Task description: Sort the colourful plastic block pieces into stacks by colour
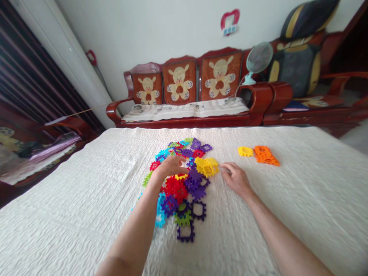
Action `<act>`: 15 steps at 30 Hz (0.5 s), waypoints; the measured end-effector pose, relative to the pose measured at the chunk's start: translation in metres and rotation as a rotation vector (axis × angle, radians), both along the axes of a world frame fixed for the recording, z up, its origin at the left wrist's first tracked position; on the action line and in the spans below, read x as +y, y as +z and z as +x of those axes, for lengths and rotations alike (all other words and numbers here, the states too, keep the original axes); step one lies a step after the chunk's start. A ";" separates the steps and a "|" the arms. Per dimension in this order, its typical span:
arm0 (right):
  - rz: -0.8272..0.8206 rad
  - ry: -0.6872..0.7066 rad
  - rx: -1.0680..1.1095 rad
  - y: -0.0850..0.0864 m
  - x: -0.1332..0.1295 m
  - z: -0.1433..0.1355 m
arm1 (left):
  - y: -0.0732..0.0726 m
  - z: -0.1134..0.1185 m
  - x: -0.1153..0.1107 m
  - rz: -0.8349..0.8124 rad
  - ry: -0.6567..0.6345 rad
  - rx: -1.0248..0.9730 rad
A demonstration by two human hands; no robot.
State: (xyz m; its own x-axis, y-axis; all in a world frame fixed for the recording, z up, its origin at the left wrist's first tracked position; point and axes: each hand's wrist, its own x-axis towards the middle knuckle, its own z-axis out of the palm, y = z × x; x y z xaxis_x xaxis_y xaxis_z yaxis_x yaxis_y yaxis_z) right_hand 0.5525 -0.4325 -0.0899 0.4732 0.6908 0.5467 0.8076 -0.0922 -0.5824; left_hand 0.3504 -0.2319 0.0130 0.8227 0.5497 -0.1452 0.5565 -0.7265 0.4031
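Note:
A heap of flat, notched plastic puzzle pieces lies on the table. My left hand (pixel 172 165) is over its middle, fingers and thumb apart, with nothing visible in them. Beneath and beside it are red pieces (pixel 175 188), purple pieces (pixel 195 180) and one partly covered yellow piece (pixel 181 176). A small stack of yellow pieces (pixel 207 166) sits between my two hands. Just to its right is my right hand (pixel 235 178), fingers loosely bent and thumb apart, close to the stack's edge; no held piece shows. My left hand and forearm hide part of the heap.
Right of the heap, a yellow piece (pixel 245 151) and a group of orange pieces (pixel 266 155) lie on the white quilted cover (pixel 86 184). Behind the table stand a wooden sofa (pixel 184 122) with bear cushions and a small fan (pixel 258 59).

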 end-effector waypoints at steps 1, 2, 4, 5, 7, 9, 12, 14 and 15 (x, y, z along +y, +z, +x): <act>-0.004 -0.003 -0.002 0.000 0.000 0.000 | -0.003 -0.005 0.000 0.019 -0.028 0.068; -0.008 -0.007 -0.002 0.000 0.000 0.000 | -0.006 -0.010 0.000 0.038 -0.048 0.124; -0.016 -0.012 0.002 0.001 0.000 0.000 | -0.011 -0.015 0.000 0.066 -0.076 0.197; -0.020 -0.012 0.005 0.001 0.000 0.000 | -0.013 -0.016 0.000 0.072 -0.083 0.207; -0.026 -0.011 0.013 0.002 -0.001 0.000 | -0.012 -0.017 0.000 0.071 -0.074 0.185; -0.032 -0.008 0.020 0.002 -0.001 0.000 | -0.008 -0.016 -0.001 0.086 -0.040 0.126; -0.030 -0.006 0.034 0.002 -0.001 0.000 | 0.002 -0.006 -0.009 0.113 0.012 -0.001; -0.021 -0.001 0.046 0.002 -0.001 0.000 | 0.005 0.007 -0.019 0.095 0.039 -0.085; -0.017 0.002 0.052 0.002 -0.001 -0.001 | 0.004 0.015 -0.024 0.074 0.047 -0.125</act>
State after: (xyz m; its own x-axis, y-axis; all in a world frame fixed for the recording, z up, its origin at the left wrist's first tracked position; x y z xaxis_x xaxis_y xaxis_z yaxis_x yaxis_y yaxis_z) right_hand 0.5519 -0.4333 -0.0879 0.4993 0.7006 0.5097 0.7763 -0.1006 -0.6222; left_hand 0.3650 -0.2558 0.0168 0.8048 0.5935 -0.0014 0.5397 -0.7308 0.4178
